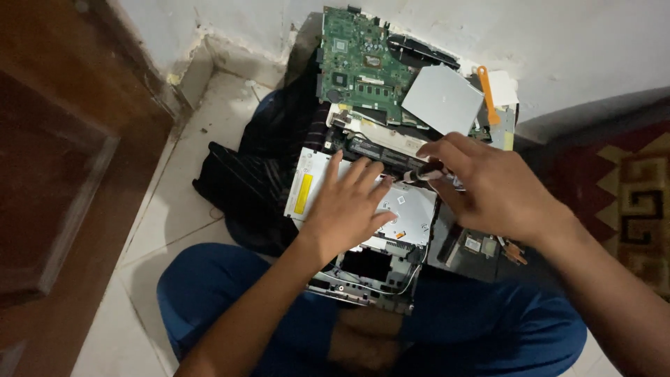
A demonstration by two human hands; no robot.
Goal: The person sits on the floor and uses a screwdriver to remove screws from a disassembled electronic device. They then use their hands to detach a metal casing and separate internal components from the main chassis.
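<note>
The left hand lies flat, fingers spread, on the silver drive, which rests on the laptop chassis in the person's lap. The right hand, just right of the drive, grips a black screwdriver whose tip points at the drive's top edge. Beyond the drive, a green motherboard leans against the wall, with an orange pry tool to its right.

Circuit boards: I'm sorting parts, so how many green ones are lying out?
1: the green circuit board leans at the wall, beyond both hands. Others may be hidden under the silver drive.
</note>
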